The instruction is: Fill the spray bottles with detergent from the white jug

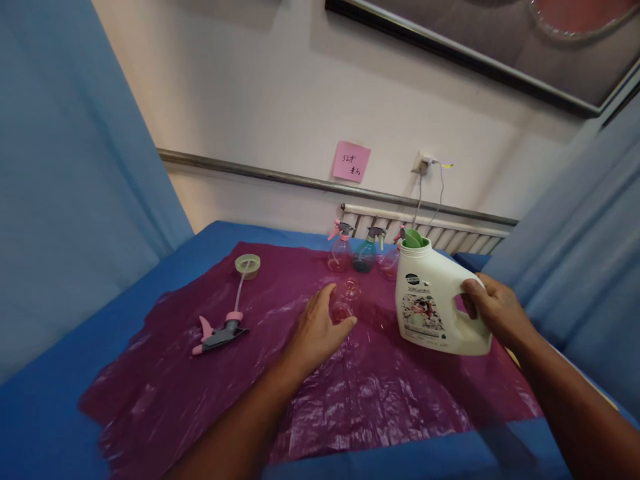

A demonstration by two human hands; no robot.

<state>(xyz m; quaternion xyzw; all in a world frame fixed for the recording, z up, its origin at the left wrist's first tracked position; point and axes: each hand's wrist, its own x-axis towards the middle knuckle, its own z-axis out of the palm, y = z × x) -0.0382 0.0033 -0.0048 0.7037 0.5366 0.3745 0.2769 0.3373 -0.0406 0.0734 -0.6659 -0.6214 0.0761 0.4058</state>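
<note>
The right grip (pixel 496 307) wraps the handle (pixel 481 329) of a cream-white plastic jug (pixel 423 313) at right, stiff and probably weighty; the left grip (pixel 316 328) spreads beside a clear, rounded, pinkish bottle (pixel 345 301), centre, likely light, slippery, best held round its widest part.

The single head-worn view looked forward and down from above and behind the left hand (pixel 319 328) and right hand (pixel 497 308), both fairly near, across a purple sheet (pixel 270 320) to the pale wall (pixel 280 87) beyond
</note>
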